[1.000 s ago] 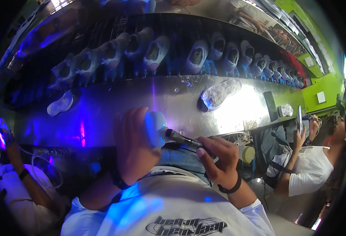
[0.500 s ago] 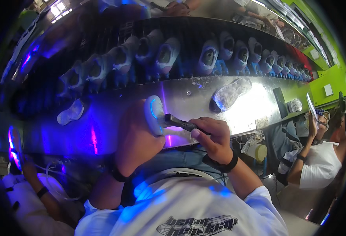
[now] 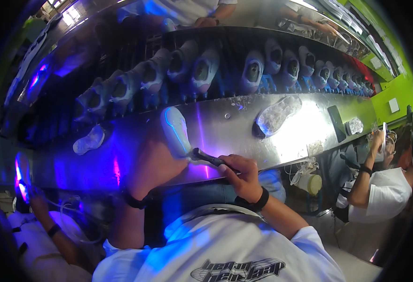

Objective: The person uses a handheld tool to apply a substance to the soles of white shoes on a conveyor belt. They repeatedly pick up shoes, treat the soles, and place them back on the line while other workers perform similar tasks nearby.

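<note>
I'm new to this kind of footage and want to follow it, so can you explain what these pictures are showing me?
There's no machine arm here: these are a person's two bare hands. Each picture comes from a wide fisheye camera worn on the person's head, looking down, which is why straight edges look bent.

The left hand holds a pale sole-shaped piece with a glowing blue line on it. The right hand holds a slim dark tool, its tip at the piece's near end; whether they touch is hard to tell.

On the metal bench lie a smaller pale piece to the left and a larger pale piece to the right. Beyond the bench stands a row of pale shoes.
</note>
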`<state>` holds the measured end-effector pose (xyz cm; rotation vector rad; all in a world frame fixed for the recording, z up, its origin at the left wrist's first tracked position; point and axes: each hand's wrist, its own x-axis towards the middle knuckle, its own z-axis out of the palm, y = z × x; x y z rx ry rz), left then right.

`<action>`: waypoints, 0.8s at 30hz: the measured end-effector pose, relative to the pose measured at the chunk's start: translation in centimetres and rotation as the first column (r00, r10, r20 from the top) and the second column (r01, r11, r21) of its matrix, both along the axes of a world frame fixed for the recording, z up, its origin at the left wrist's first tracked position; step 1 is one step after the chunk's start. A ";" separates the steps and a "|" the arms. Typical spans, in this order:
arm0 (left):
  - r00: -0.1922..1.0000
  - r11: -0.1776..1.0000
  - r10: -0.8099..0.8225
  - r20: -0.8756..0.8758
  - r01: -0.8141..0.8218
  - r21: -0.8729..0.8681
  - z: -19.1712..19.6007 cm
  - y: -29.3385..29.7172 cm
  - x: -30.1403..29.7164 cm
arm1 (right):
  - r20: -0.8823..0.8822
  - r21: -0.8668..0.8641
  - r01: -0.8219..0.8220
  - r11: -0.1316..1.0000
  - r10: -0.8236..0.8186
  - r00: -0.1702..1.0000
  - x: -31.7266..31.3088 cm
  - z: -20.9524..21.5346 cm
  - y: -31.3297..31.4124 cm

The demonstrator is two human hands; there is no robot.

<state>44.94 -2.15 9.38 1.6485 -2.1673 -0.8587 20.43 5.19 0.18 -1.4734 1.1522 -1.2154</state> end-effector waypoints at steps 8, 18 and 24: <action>0.976 0.995 0.088 -0.201 -0.094 -0.022 -3.1 0.2 2.4 | -0.120 0.223 0.048 0.974 -0.021 0.993 -0.6 0.2 1.1; 0.480 0.926 0.348 -0.805 -0.044 0.374 -4.9 5.2 1.3 | -0.290 0.042 -0.007 0.999 0.019 0.957 -1.9 6.8 0.0; 0.483 0.868 0.379 -0.790 0.110 0.484 -2.4 6.0 0.2 | -0.323 0.037 0.000 0.999 0.012 0.946 -2.8 8.4 1.3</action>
